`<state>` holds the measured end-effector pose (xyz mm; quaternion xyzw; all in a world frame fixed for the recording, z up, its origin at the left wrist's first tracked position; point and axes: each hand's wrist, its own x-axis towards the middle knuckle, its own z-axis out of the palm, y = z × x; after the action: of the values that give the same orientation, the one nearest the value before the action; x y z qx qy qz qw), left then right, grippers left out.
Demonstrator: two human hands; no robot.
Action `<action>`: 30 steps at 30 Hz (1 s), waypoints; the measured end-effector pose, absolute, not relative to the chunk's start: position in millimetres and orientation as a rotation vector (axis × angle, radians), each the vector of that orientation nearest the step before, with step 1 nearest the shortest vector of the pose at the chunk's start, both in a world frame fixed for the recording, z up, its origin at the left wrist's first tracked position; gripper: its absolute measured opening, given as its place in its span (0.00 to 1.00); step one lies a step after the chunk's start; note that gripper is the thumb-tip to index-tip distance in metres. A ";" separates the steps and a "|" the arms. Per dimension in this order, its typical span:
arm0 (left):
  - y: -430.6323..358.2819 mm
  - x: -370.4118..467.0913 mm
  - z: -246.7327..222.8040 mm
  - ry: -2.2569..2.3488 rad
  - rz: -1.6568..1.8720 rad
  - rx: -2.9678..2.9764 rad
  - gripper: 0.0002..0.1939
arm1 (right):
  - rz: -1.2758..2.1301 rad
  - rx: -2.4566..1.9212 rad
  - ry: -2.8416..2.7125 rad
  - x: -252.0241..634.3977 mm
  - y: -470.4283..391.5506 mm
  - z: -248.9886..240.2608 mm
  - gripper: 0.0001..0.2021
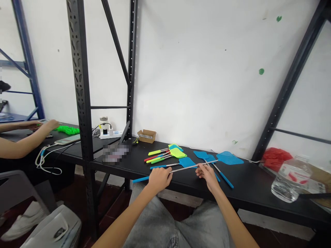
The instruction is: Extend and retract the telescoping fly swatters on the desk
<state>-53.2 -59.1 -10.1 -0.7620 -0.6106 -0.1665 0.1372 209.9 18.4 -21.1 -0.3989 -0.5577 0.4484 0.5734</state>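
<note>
A blue fly swatter (230, 158) with a thin metal rod is held slantwise over the table's front edge, its head at the upper right. My left hand (159, 178) is closed around it near where the blue grip meets the rod. Farther up, my right hand (207, 175) pinches the metal rod between thumb and fingers. Just behind the rod lies another blue swatter (186, 162). More blue swatters (201, 155) rest beyond my right hand, their grips pointing toward me. To the left is a pile of yellow-green swatters (178, 153), with red and blue handles among them.
At the right stand a large clear plastic bottle (291, 179) and a red plastic bag (276, 158). A small cardboard box (147, 136) and a white power strip (111, 134) sit at the back left. A black shelf post (81, 82) rises beside another person's arms (28, 141).
</note>
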 end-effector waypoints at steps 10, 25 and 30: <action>-59.5 -52.3 -7.7 -1.782 -0.484 -2.211 0.17 | 1.053 -0.935 -1.311 210.6 20.2 -23.2 0.27; -57.7 -53.6 -10.4 -1.753 -0.485 -2.217 0.16 | 1.054 -0.925 -1.294 209.3 14.6 -17.0 0.24; -59.3 -54.3 -6.2 -1.744 -0.500 -2.239 0.23 | 1.080 -0.896 -1.272 210.3 15.0 -17.6 0.25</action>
<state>-54.3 -59.3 -6.2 -0.7705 -0.6000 -0.1720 0.1297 210.3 15.0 -17.6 -0.3839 -0.5452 0.4627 0.5842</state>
